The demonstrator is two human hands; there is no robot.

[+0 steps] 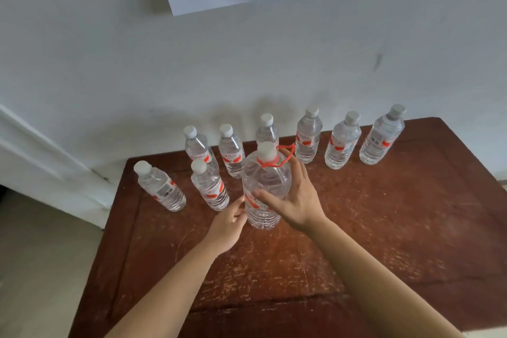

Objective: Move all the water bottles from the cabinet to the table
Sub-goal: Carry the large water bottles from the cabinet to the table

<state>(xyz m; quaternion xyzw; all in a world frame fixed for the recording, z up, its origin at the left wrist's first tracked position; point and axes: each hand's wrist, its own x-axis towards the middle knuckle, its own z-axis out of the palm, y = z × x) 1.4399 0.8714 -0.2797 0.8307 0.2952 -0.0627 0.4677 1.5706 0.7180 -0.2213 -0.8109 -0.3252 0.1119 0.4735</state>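
Here, a large clear plastic water bottle with a white cap and a red loop handle (265, 181) is standing upright on the worn brown wooden table (384, 217), just in front of eight smaller clear plastic bottles (308, 140). The right hand (299, 200) is laying straight, spread fingers against its right side, with the thumb lying across the label. The left hand (226, 228) is touching its lower left side with loosely bent fingertips.

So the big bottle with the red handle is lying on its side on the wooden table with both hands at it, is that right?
Not quite. The big bottle with the red handle stands upright on the wooden table, not on its side; the head view shows that. The left hand and right hand are both at it, as you said.
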